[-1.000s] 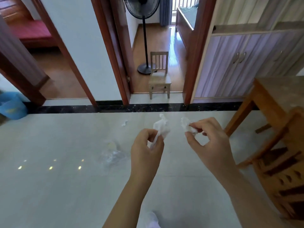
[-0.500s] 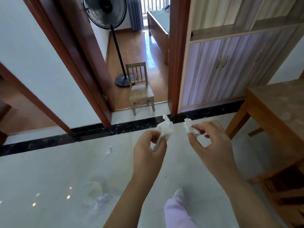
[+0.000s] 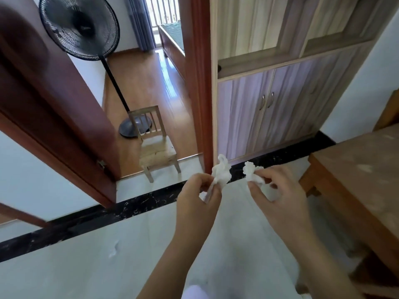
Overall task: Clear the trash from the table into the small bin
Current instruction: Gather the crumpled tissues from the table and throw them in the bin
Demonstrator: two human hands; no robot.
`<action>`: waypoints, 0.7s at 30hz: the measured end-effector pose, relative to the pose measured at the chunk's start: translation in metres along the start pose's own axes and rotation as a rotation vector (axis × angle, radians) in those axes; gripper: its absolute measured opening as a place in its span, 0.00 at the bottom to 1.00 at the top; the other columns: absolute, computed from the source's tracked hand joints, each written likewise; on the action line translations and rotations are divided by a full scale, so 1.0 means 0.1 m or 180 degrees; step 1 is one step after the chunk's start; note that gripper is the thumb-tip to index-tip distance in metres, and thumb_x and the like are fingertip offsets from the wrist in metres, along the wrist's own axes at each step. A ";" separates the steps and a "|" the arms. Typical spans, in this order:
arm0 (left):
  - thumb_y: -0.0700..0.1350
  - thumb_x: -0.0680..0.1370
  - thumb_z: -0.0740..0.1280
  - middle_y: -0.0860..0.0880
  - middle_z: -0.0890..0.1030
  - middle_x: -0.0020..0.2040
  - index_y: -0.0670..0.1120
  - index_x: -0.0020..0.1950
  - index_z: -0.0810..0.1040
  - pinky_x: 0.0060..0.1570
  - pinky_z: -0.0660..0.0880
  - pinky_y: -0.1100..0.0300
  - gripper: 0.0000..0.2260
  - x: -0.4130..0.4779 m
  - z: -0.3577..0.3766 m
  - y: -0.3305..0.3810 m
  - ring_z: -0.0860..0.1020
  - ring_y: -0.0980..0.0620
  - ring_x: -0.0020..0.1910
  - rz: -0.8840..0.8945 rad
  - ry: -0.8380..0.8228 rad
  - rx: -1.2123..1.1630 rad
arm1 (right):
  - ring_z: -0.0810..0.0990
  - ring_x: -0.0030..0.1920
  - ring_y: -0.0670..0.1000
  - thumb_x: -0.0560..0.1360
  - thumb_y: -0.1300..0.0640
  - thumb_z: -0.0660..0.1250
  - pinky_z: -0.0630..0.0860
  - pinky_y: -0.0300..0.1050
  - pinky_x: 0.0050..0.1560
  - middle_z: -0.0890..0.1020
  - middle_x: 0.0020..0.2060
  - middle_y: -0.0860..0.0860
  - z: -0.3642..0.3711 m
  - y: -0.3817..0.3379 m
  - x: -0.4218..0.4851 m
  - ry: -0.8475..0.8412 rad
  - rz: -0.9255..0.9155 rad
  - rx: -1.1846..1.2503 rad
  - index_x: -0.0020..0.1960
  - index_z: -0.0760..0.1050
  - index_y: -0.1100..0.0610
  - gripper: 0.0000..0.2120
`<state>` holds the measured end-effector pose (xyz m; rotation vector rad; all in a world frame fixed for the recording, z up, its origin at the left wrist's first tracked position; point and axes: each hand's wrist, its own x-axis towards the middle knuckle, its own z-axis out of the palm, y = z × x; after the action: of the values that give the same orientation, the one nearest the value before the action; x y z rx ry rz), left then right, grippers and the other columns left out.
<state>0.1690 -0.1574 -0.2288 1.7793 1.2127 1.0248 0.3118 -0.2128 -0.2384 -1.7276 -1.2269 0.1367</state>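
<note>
My left hand (image 3: 197,203) pinches a crumpled white tissue (image 3: 220,173) between thumb and fingers, held up in front of me. My right hand (image 3: 274,197) grips a second crumpled white tissue (image 3: 250,172) just to the right of the first; the two wads are a small gap apart. Both hands hover above the pale tiled floor. The wooden table (image 3: 362,180) shows at the right edge, close to my right hand. No bin is in view.
A small white scrap (image 3: 114,249) lies on the floor at lower left. A small wooden chair (image 3: 154,147) stands in the doorway ahead, with a black standing fan (image 3: 79,29) behind it. A cabinet (image 3: 269,104) fills the wall at right.
The view has swung toward the doorway and closer to it. The clear plastic scrap on the floor has left the view. Both hands keep the same grip on the tissues.
</note>
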 end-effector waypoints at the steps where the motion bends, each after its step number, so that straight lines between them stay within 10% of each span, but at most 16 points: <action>1: 0.43 0.74 0.68 0.56 0.77 0.36 0.57 0.37 0.72 0.36 0.69 0.73 0.11 0.15 0.06 -0.05 0.74 0.61 0.37 -0.0001 -0.0013 -0.0030 | 0.71 0.41 0.41 0.68 0.57 0.70 0.64 0.22 0.44 0.76 0.43 0.50 0.05 0.06 0.12 -0.0009 0.0032 -0.0036 0.45 0.78 0.57 0.07; 21: 0.36 0.72 0.68 0.54 0.76 0.35 0.45 0.40 0.76 0.37 0.68 0.74 0.04 3.53 0.92 -0.43 0.74 0.60 0.37 0.0482 -0.0771 -0.0290 | 0.72 0.46 0.35 0.67 0.65 0.73 0.65 0.22 0.45 0.76 0.43 0.51 1.10 0.75 2.91 0.0572 0.0301 -0.0441 0.46 0.79 0.60 0.09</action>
<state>0.3193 0.1776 -0.2323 1.8832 0.8814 0.9022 0.4401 0.0804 -0.2315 -1.8750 -1.0441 -0.0482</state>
